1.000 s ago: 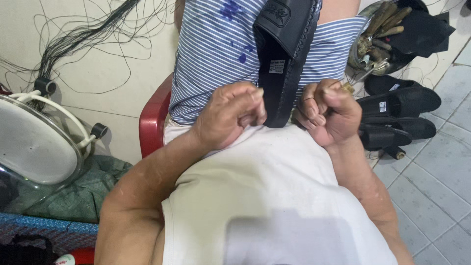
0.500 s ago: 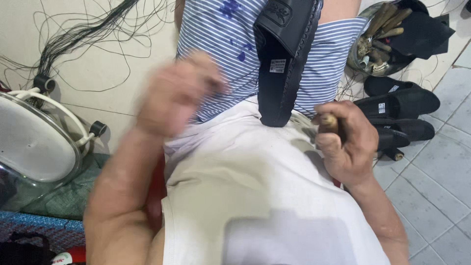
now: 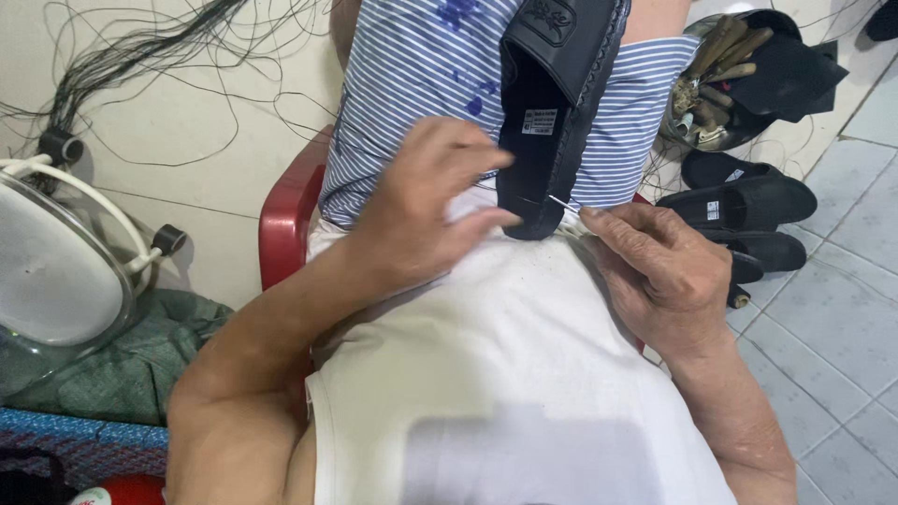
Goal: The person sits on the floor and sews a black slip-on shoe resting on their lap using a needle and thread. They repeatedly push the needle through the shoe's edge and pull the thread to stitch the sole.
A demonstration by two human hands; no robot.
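the person sits in a red chair [image 3: 281, 220], looking down at their own lap, which is covered by a white cloth [image 3: 505, 374]. a black shoe [image 3: 552, 103] stands upright between the knees, sole side toward the camera, resting against a blue striped shirt [image 3: 412, 93], with its lower end down at the lap.

the left hand [image 3: 426, 210] lies at the left edge of the shoe's lower end, fingers spread loosely and thumb stretched toward the sole; it touches the shoe but is not closed around anything. the right hand [image 3: 655, 271] sits just right of the shoe's lower end, fingertips pinched together on a thin needle [image 3: 564, 202] that sticks into the sole's edge.

on the left, a pale wall [image 3: 187, 122] rises behind the chair, and a tangle of dark thread [image 3: 122, 56] hangs against it. near the left edge stands a white fan [image 3: 56, 262], with a green cloth [image 3: 131, 365] bunched beneath it and a blue patterned mat [image 3: 84, 449] nearer still.

on the right, the floor [image 3: 832, 318] is pale tile. a pile of black sandals [image 3: 748, 210] lies on it close beside the right hand. farther off, a metal bowl [image 3: 697, 122] holds wooden-handled tools [image 3: 725, 51], with a black rag [image 3: 790, 75] draped over it.
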